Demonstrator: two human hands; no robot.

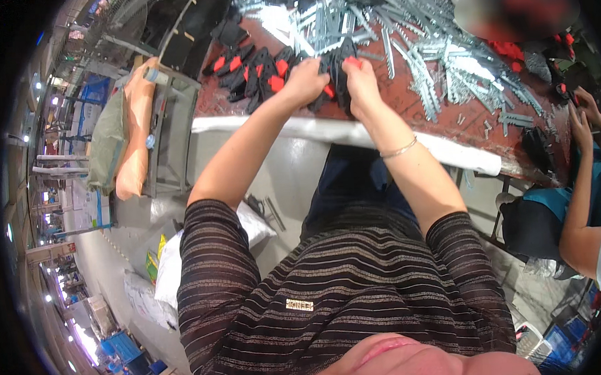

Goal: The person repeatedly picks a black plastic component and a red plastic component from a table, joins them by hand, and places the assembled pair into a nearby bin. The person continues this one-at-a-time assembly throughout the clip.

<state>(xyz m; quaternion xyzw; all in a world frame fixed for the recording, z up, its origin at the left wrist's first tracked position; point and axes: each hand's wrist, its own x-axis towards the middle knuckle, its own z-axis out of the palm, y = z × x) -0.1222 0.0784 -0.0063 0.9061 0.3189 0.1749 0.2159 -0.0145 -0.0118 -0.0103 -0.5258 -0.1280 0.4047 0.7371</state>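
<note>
Head view: R hand [363, 85] at table's near side, thumb & fingers pinching a blk piece [340, 68] w/ red part. L hand [304, 82] just beside, fingers curled by blk/red pcs; grip hidden, can't tell. Row of blk/red pcs [266, 72] on red-brown table [404, 101], L of hands. Toothed metal strips [419, 11] heaped beyond & R. Co-worker's hand [581, 128] far R.

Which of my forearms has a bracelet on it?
Your right forearm, the one whose hand grips a black-and-red piece. A thin bracelet circles it; your left forearm shows none.
</note>
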